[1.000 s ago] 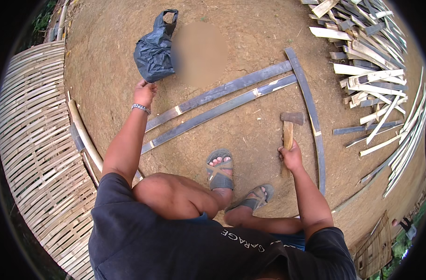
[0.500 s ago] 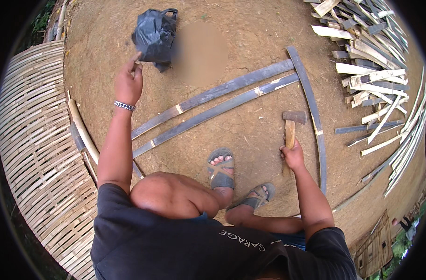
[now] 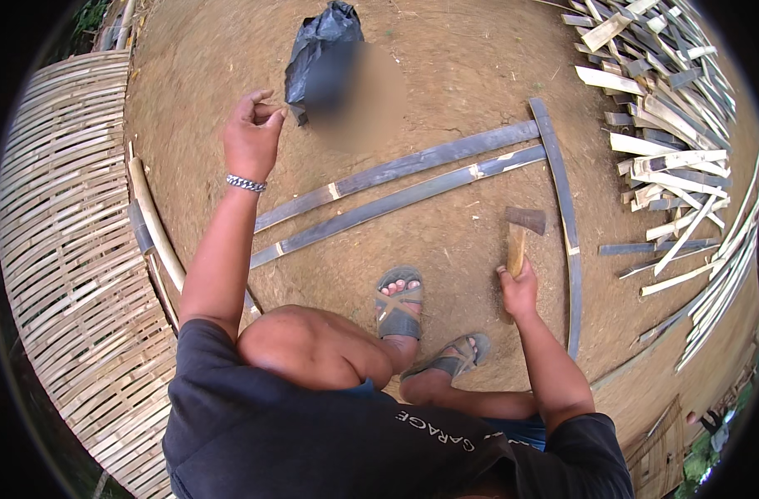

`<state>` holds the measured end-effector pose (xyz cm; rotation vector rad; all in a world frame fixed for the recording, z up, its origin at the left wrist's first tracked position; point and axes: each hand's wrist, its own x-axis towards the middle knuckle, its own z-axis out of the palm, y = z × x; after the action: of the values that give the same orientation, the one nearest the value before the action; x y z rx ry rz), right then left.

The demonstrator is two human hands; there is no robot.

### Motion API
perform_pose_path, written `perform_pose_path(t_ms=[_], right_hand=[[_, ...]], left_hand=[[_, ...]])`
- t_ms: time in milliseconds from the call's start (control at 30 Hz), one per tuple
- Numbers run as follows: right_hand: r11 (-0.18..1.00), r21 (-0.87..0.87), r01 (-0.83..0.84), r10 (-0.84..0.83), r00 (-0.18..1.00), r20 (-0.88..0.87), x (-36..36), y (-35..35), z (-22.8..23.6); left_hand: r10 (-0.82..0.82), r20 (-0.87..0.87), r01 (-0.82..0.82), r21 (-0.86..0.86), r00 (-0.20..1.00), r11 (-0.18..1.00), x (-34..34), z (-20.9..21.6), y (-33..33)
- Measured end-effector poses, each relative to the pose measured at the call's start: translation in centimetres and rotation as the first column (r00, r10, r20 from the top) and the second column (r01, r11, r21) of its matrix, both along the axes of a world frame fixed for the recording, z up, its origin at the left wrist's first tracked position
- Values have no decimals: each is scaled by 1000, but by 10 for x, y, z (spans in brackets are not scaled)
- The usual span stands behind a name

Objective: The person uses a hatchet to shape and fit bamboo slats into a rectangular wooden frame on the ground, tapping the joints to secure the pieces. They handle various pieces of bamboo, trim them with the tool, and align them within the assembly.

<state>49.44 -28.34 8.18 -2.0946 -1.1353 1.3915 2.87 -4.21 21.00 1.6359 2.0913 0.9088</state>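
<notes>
My right hand (image 3: 519, 291) grips the wooden handle of a hatchet (image 3: 517, 241), its rusty head pointing away from me above the bare ground. The left hand (image 3: 253, 137), with a chain bracelet at the wrist, is raised at the far left. Its fingers curl toward the thumb in a pinch; whatever they hold, if anything, cannot be made out. Just right of those fingertips is a crumpled black plastic bag (image 3: 325, 37), partly blurred; I cannot tell whether they touch it. Two long dark bamboo strips (image 3: 413, 162) lie side by side between my hands, meeting a crosswise strip (image 3: 562, 200) on the right.
A slatted bamboo panel (image 3: 72, 249) spans the left side, with a curved bamboo pole (image 3: 151, 216) along its edge. Split bamboo pieces (image 3: 670, 125) are heaped at the far right, above a bundle of thin pale strips (image 3: 720, 283). My sandalled feet (image 3: 400, 303) stand on the dirt.
My view has shifted slightly. The left hand's fingers have curled inward, and the black bag appears farther up and right. The right hand still holds the hatchet, almost in place.
</notes>
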Motion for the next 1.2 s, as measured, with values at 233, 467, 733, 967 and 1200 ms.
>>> perform_pose_path(t_ms=[233,467,733,967,1200], right_hand=[[942,95,-322,326,945,-37,-87,75,66],[783,417,-461,509,861,-4,-195,173,134],[720,40,-693,685,719,119,-215,186,63],[806,78,-587,590,807,-32,-195,155,41],[936,270,-227,270,954,-134,-106,101,40]], left_hand=[[16,246,22,-150,969,988,6,-15,-12],[57,309,-4,-170,949,985,21,-26,-32],[3,714,17,-21,700,1000,28,-21,-41],[132,778,48,-204,615,978,27,-5,-44],[244,883,352,-395,401,849,64,-22,-59]])
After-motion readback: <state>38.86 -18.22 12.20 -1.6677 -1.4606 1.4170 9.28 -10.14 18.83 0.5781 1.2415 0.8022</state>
